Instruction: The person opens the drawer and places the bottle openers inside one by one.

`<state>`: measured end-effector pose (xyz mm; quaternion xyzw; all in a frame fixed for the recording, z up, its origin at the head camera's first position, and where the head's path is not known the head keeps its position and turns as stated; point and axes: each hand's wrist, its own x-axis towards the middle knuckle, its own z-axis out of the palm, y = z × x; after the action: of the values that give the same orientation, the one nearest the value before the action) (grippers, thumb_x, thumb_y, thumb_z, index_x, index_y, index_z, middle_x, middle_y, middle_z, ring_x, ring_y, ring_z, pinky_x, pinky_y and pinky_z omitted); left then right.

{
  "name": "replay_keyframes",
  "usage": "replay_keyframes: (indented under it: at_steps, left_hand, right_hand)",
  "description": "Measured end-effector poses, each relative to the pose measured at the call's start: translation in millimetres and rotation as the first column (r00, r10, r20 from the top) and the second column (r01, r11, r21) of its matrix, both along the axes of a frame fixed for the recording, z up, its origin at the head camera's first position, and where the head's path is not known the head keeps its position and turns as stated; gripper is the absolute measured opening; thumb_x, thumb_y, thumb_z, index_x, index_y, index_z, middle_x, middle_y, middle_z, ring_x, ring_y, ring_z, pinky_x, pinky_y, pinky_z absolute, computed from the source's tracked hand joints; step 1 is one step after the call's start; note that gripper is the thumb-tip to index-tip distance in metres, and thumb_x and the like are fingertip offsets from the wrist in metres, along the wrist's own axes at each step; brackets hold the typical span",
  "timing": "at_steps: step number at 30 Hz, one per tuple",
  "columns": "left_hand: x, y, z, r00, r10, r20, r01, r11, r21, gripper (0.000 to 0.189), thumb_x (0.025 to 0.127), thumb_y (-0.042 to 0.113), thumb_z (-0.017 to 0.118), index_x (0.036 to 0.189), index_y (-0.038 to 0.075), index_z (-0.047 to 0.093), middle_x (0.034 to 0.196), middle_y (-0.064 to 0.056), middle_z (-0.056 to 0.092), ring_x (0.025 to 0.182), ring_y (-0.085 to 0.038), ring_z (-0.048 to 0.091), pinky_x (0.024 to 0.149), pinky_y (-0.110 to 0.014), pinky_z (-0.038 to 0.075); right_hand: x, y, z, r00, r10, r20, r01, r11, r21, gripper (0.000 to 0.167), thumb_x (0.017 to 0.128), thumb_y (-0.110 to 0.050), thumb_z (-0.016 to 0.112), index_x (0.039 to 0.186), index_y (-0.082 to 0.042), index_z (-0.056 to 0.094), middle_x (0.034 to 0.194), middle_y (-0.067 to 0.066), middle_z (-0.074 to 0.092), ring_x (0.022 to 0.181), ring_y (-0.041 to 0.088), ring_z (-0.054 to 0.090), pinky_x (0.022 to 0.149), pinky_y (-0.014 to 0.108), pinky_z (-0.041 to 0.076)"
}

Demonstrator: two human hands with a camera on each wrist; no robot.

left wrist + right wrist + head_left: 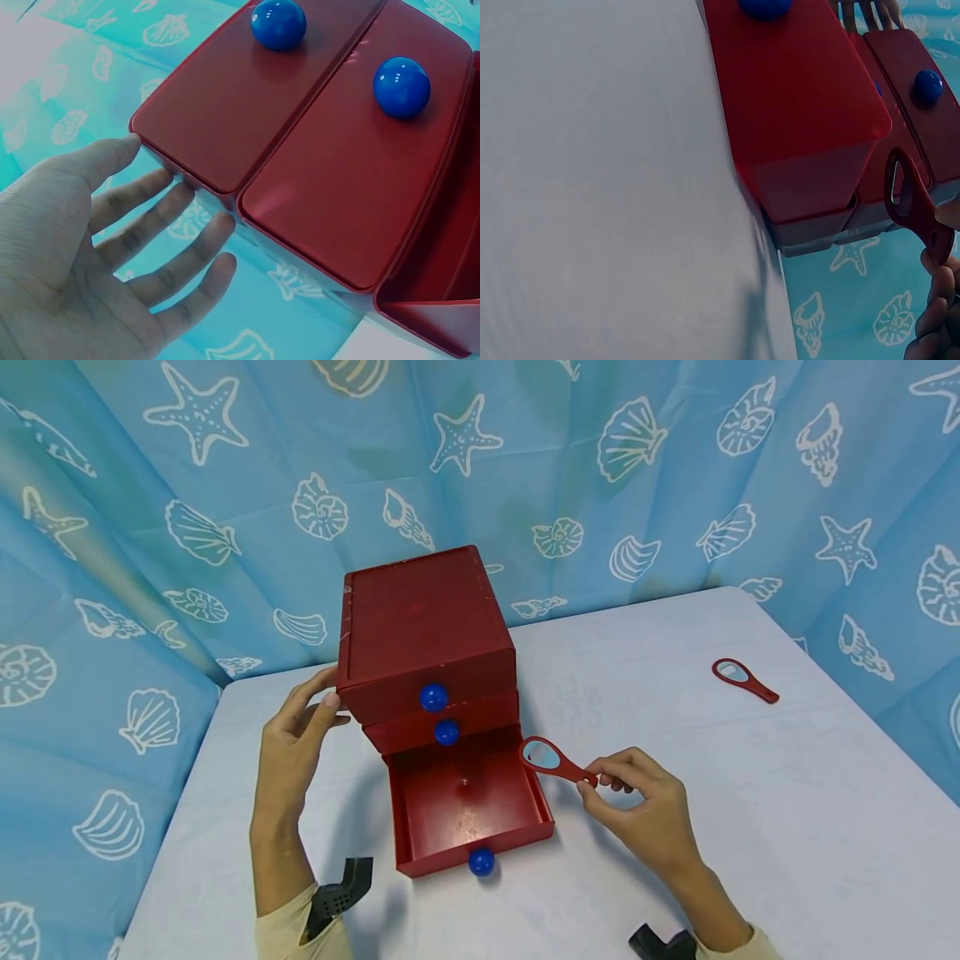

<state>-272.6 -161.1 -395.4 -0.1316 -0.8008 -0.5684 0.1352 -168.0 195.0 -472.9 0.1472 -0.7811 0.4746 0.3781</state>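
Observation:
My right hand [648,814] pinches a small red hand mirror [566,770] by the end of its handle. The mirror's round, pale-blue face hovers by the right wall of the pulled-out bottom drawer [465,810]. That drawer belongs to a dark red cabinet [420,610] with blue round knobs; its two upper drawers are closed. My left hand [292,747] touches the cabinet's left side near the top front corner. In the left wrist view, its fingers [161,281] are spread and fairly straight. The open drawer has nothing inside.
A second red hand mirror [738,677] lies at the right of the white table [750,827]. Behind the table hangs a blue curtain [555,493] with white shells and starfish. The open drawer juts forward between my arms, its blue knob [482,862] at the front.

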Motion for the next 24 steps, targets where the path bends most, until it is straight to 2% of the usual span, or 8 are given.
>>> replay_keyframes:
  at_steps: [7, 13, 18, 24]
  left_hand:
    - [-0.6, -0.4, 0.5, 1.000, -0.015, -0.010, 0.015, 1.000, 0.010, 0.040, 0.102, 0.032, 0.058, 0.142, 0.028, 0.057, 0.139, 0.007, 0.055, 0.111, -0.020, 0.063, 0.097, -0.029, 0.050]
    - [-1.1, -0.2, 0.5, 1.000, -0.011, -0.014, 0.011, 1.000, 0.003, 0.041, 0.102, 0.032, 0.058, 0.143, 0.028, 0.057, 0.139, 0.007, 0.055, 0.110, -0.019, 0.063, 0.097, -0.030, 0.051]
    - [-1.2, -0.2, 1.0, 1.000, -0.013, -0.014, 0.013, 1.000, 0.007, 0.040, 0.102, 0.031, 0.058, 0.142, 0.028, 0.058, 0.138, 0.007, 0.055, 0.110, -0.019, 0.064, 0.098, -0.031, 0.050]
    - [-1.6, -1.1, 1.0, 1.000, -0.012, -0.017, 0.012, 1.000, 0.005, 0.040, 0.102, 0.031, 0.058, 0.142, 0.027, 0.058, 0.138, 0.007, 0.056, 0.109, -0.019, 0.064, 0.097, -0.030, 0.050]
  right_hand:
    - [3.6, -6, 5.4, 0.998, 0.013, 0.067, -0.014, 1.000, 0.014, 0.025, 0.065, 0.014, 0.081, 0.086, 0.001, 0.074, 0.078, 0.008, 0.062, 0.070, 0.010, 0.052, 0.064, 0.010, 0.043]
    - [2.8, -8, 4.0, 0.998, 0.023, 0.060, -0.024, 1.000, 0.014, 0.025, 0.065, 0.015, 0.082, 0.085, 0.002, 0.074, 0.078, 0.009, 0.062, 0.070, 0.010, 0.053, 0.064, 0.011, 0.043]
    - [-3.1, -9, -11.4, 0.999, 0.037, 0.038, -0.038, 0.999, 0.009, 0.027, 0.065, 0.011, 0.083, 0.087, -0.003, 0.075, 0.079, 0.005, 0.062, 0.070, 0.010, 0.053, 0.063, 0.013, 0.044]
    - [-11.0, -10, -32.9, 0.997, 0.075, 0.030, -0.075, 0.997, -0.009, 0.028, 0.069, 0.004, 0.084, 0.090, -0.013, 0.076, 0.082, -0.003, 0.061, 0.072, 0.012, 0.054, 0.061, 0.022, 0.046]
